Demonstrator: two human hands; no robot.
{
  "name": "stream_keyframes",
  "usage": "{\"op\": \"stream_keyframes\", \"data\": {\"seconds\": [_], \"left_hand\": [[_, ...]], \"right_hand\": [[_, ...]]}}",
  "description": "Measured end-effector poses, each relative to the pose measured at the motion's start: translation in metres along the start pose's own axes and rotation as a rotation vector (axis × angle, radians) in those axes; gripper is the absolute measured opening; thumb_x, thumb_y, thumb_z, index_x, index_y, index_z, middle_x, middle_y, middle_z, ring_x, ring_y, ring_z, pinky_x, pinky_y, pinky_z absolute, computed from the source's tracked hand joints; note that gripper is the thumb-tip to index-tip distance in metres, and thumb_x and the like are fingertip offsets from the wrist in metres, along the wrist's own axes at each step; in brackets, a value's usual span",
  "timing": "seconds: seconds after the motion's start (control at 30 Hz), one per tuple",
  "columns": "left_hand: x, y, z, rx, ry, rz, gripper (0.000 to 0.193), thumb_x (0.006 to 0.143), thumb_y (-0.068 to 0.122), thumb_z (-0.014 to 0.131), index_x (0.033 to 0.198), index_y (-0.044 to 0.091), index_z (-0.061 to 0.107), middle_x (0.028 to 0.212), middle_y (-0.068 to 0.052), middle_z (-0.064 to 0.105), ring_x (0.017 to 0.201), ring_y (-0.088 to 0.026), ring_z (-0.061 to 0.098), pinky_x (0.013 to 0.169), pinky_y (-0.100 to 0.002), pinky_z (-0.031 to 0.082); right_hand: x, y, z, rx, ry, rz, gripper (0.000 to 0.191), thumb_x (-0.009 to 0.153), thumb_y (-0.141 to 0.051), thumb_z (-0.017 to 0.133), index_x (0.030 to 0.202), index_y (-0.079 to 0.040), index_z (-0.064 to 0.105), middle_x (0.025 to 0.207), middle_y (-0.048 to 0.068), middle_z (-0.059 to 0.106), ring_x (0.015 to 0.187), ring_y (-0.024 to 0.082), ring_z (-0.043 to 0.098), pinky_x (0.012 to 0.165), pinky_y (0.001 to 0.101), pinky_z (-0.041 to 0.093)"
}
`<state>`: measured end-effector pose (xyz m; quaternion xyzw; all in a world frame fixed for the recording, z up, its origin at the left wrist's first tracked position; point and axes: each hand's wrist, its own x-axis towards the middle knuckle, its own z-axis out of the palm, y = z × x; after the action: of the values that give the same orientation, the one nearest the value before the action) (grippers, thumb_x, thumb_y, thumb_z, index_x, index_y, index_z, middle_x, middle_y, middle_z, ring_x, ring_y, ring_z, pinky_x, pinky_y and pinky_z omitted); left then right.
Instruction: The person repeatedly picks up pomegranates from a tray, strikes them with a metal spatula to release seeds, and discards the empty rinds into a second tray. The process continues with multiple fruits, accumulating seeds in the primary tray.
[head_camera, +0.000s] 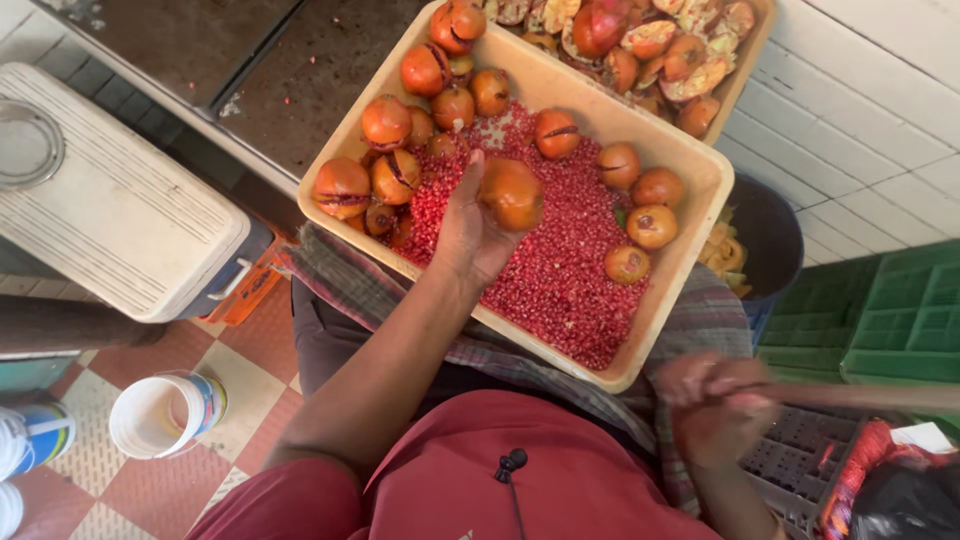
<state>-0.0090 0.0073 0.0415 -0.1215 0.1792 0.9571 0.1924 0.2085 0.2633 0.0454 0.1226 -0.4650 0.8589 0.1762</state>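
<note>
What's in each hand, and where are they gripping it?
The left hand cups a pomegranate half from beneath, over the tray. The blurred right hand grips a stick by one end.

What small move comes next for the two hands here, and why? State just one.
Probably bring the right hand, blurred and gripping a stick-like tool, up to strike the pomegranate half. The left hand holds that piece over the tan tray, where loose red seeds already lie, so knocked-out seeds would likely fall among them.
</note>
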Motion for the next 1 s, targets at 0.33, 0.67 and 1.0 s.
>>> {"op": "stream_keyframes", "data": {"seconds": [0.33,0.67,1.0], "left_hand": [[0.003,-0.005,-0.007,0.030,0.064,-0.040,0.052,0.105,0.047,0.035,0.133,0.010,0.058,0.123,-0.015,0.067,0.108,-0.031,0.068,0.093,-0.047,0.052],[-0.007,-0.001,0.006,0.083,0.193,0.065,0.044,0.102,0.053,0.052,0.119,0.012,0.048,0.126,-0.011,0.053,0.109,-0.033,0.056,0.098,-0.054,0.051],[-0.003,-0.001,-0.018,1.172,-0.299,0.242,0.040,0.099,0.028,0.072,0.128,0.005,0.056,0.129,-0.009,0.063,0.116,-0.016,0.064,0.100,-0.036,0.052]], "right_hand": [[-0.004,0.002,-0.002,-0.291,0.033,0.148,0.031,0.102,-0.038,0.065,0.096,-0.008,0.060,0.081,0.006,0.059,0.066,0.019,0.052,0.060,0.0339,0.043],[0.009,0.002,0.009,-0.255,0.114,0.094,0.029,0.109,-0.037,0.052,0.097,-0.011,0.051,0.075,0.003,0.047,0.063,0.013,0.043,0.057,0.0293,0.037],[0.014,0.028,-0.003,-0.725,0.145,0.429,0.031,0.114,-0.029,0.047,0.091,-0.008,0.050,0.071,-0.004,0.047,0.058,0.004,0.042,0.051,0.0219,0.033]]}}
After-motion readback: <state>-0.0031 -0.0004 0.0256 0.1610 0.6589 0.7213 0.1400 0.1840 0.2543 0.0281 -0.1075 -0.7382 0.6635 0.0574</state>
